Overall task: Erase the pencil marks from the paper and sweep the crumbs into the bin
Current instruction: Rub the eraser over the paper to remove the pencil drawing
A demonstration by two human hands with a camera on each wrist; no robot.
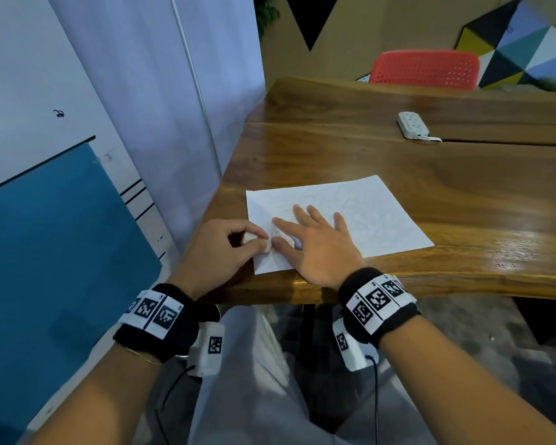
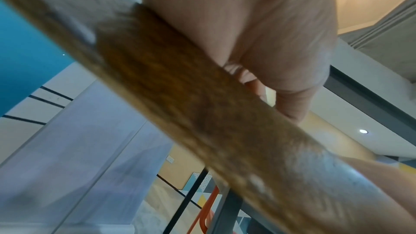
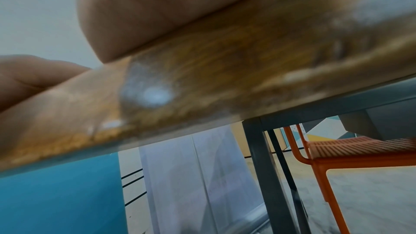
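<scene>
- The fingers (image 1: 254, 240) of the left hand (image 1: 220, 248) are curled, pinching a small white eraser (image 1: 265, 247) between thumb and fingertips at the near left corner of the paper (image 1: 366, 210).
- The right hand (image 1: 315, 242) lies flat on the paper with its fingers spread wide and straight, pressing the sheet down; its thumb tip sits just beside the eraser.
- The paper is a white, wrinkled sheet lying near the front edge of the wooden table (image 1: 430, 162); any pencil marks on it are too faint to make out.
- A white power strip (image 1: 413, 124) rests farther back on the table, well apart from the paper.
- A red perforated chair (image 1: 424, 69) stands behind the table's far edge.
- Both wrist views are blurred, showing mostly the table's edge from below with part of a palm above it.
</scene>
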